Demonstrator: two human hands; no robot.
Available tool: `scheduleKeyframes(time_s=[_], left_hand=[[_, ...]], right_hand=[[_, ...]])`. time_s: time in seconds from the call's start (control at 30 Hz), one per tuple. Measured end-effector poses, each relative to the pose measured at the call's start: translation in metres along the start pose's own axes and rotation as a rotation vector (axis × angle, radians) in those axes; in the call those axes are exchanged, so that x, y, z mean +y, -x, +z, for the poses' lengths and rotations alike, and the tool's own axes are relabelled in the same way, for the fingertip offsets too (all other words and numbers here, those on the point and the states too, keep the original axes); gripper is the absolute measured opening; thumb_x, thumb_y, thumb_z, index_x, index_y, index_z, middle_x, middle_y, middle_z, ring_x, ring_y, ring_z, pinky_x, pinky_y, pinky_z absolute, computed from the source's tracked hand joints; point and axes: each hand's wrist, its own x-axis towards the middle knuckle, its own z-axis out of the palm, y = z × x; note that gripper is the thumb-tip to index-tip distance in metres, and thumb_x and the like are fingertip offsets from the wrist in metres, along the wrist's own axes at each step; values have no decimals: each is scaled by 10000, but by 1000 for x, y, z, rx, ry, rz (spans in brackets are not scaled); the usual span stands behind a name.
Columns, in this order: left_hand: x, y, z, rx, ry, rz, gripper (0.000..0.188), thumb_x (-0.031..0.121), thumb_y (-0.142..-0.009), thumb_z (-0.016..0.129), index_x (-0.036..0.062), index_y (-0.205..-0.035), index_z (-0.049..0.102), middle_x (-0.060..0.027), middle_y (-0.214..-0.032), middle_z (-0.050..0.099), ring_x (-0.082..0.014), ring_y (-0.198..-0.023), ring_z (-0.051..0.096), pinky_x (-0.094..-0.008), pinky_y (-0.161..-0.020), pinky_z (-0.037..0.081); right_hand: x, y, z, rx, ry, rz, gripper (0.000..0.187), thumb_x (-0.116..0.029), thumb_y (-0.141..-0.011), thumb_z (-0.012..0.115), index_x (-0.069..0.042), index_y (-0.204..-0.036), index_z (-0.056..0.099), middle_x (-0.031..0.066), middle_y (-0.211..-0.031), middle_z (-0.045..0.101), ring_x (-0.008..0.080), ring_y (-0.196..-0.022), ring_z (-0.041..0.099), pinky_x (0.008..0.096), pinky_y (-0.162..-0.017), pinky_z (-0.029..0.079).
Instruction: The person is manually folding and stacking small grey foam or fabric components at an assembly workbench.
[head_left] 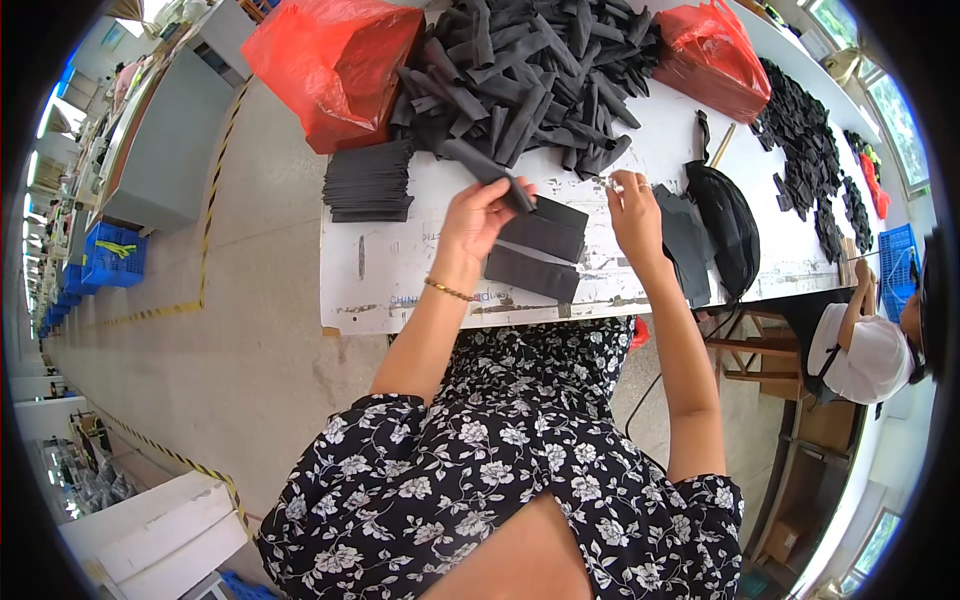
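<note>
A curled black strip of fabric [478,163] is held in the fingers of my left hand [472,222], just above the white table. Beneath it lie flat black rectangular pieces [545,230], in two groups side by side near the table's front edge. My right hand [637,218] is raised to the right of them, thumb and fingertips pinched together; whatever is between them is too small to make out. A large heap of black curled strips [530,75] covers the table beyond my hands. To the left stands a neat stack of black strips [368,182].
Red plastic bags [335,60] flank the heap, another red bag [712,60] at right. A black bag-like item [728,225] lies beside dark flat pieces [684,245]. More black pieces [805,150] spread farther right. A co-worker in white [865,345] sits at the right.
</note>
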Motion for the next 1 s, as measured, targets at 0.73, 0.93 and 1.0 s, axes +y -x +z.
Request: scheduleKeyframes(time_s=[0.73,0.93,1.0], left_hand=[[7,16,-31,120,45,94,232,10,-913,567,-34,-1140,543,-201,-1068,639,-344,-1004,650,-431,-885,551],[2,16,-14,133,34,8,181,62,-911,604,1,-1080,588,-132,-1012,669,-239,-909,682,-392,-782,589],[9,15,-10,137,18,27,172,82,-915,608,-8,-1061,593,-131,-999,672,-237,-896,681,-383,-780,590]], right_hand=[[-27,-50,55,-249,-423,-211,129,-42,-823,600,16,-908,523,190,-855,568,327,-782,585,378,-670,467],[-84,-8,3,-515,-415,-183,222,-71,-804,690,-7,-854,484,153,-921,550,298,-802,545,353,-708,449],[-79,0,-8,-317,-455,-225,237,-72,-763,735,-6,-852,525,119,-972,555,235,-802,536,315,-709,439]])
